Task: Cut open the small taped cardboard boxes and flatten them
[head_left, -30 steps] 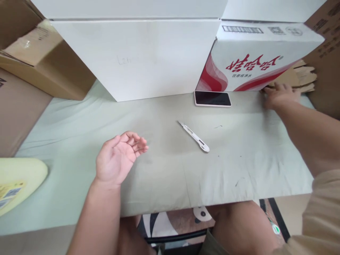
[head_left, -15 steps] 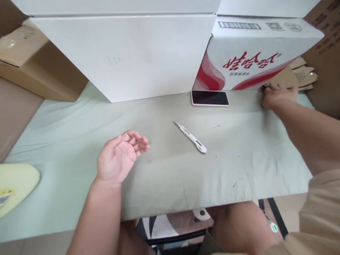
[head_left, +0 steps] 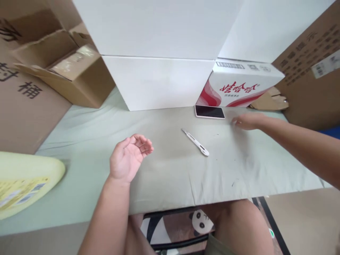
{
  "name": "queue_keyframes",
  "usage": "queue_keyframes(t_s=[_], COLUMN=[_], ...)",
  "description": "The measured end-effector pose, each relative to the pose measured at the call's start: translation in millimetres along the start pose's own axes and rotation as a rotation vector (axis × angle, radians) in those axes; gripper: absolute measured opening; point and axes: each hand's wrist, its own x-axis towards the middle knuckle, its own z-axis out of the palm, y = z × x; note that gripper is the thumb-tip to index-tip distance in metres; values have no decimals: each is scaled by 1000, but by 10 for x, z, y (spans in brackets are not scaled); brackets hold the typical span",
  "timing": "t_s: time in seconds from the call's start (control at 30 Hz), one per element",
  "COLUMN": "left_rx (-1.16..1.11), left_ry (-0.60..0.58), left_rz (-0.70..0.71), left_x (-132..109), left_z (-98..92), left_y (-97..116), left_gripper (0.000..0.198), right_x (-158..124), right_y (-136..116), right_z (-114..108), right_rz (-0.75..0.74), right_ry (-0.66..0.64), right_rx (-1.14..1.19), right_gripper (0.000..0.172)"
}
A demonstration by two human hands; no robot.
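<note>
My left hand (head_left: 130,156) hovers palm up above the left part of the table, fingers loosely curved and apart, holding nothing. To its right lies a white craft knife (head_left: 196,142) on the cloth, its blade end pointing up and to the left. Over the back right of the cloth is my right hand (head_left: 246,121), somewhat blurred, with fingers loosely bent toward the left. No object shows in it. A phone (head_left: 209,112) with a dark screen and pale edge lies just left of that hand, in front of a white and red carton (head_left: 233,86).
Large white boxes (head_left: 164,83) stand at the back of the cloth-covered table (head_left: 164,184). An open brown carton (head_left: 90,85) is at back left, a pale yellow container (head_left: 32,180) at left. Flat cardboard pieces (head_left: 268,101) lie at back right beside a big brown box (head_left: 313,81).
My right hand has come away from the cardboard pieces, moving left and nearer toward the phone. My left hand keeps its pose. The view has shifted, showing more of the boxes.
</note>
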Motion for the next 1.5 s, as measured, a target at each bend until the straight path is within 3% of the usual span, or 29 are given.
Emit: queue_keyframes(t_s=[0.17,0.33,0.47,0.53,0.6,0.73,0.87,0.97,1.1,1.17,1.23,1.33,1.4,1.5], left_rx=[-23,-106,-152,-144,-111,-53,20,242,502,487,416,265,136,8], left_ry=[131,320,355,340,308,262,303,446,687,772,827,776,625,330], left_rz=[54,62,125,141,142,163,229,432,900,1158,1274,1141,958,721], left_x=[-131,-230,-282,-282,-267,-228,-215,-231,-270,-270,-243,-158,-96,-32], left_z=[-212,-444,-514,-517,-518,-537,-555,-554,-552,-561,-578,-591,-564,-445], left_y=[144,297,347,330,297,247,247,257,262,266,273,270,251,193], left_gripper=[24,18,21,21,20,19,19,19,12,5,1,8,13,25], right_x=[-252,-334,-264,-199,-131,-23,16,-27,-287,-516,-778,-1148,-1346,-1541], right_y=[-1244,-2704,-3829,-4306,-4683,-5080,-5091,-4884,-4262,-3816,-3321,-2584,-2167,-1741], right_z=[-345,-657,-849,-940,-1015,-1077,-1012,-901,-660,-486,-280,33,201,369], right_rz=[-291,-602,-886,-933,-863,-819,-809,-798,-811,-804,-802,-808,-817,-727], right_ry=[-66,111,270,337,340,255,304,426,548,625,733,875,860,854], right_rx=[-51,100,272,308,307,235,283,408,607,696,763,964,1053,949], right_gripper=[33,38,37,39,44,58,58,45,27,15,13,22,25,14])
